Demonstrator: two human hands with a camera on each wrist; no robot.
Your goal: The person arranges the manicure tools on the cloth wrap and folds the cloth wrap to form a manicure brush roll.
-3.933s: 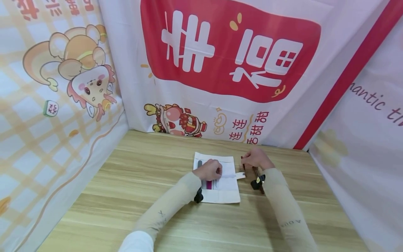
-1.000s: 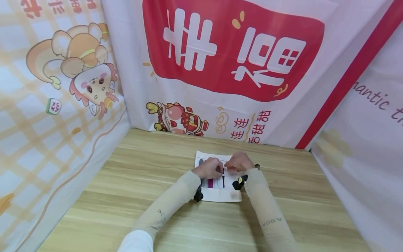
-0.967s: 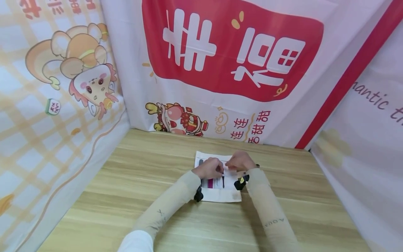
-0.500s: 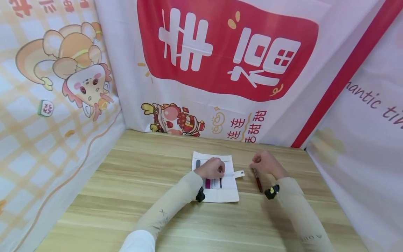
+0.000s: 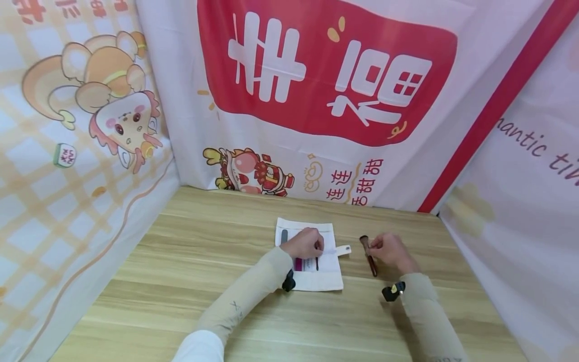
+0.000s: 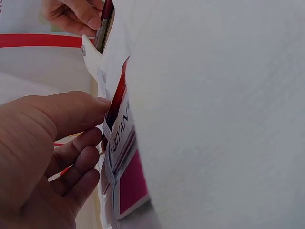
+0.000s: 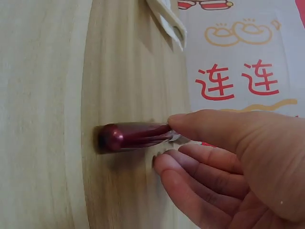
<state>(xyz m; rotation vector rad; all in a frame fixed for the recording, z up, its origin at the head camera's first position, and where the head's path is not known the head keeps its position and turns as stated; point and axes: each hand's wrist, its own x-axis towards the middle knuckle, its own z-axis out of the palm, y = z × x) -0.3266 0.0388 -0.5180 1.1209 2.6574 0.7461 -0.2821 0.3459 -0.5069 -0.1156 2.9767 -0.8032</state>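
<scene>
R hand (image 5: 391, 250): thumb at brush (image 5: 373, 264), fingers opposite; can't tell if pinch is closed. Brush lies at R fingertips, bristles beyond. Prob. light, stiff; glossy hdl. may slip, bristles likely soft: grip upper hdl. L hand (image 5: 305, 243) pinches pocket edge of pouch (image 5: 318, 282), prob. limp.

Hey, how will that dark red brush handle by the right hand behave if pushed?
The dark red brush handle is probably stiff, since it looks straight; it could feel slippery, given its glossy shine; and its rounded end suggests it may roll.
</scene>
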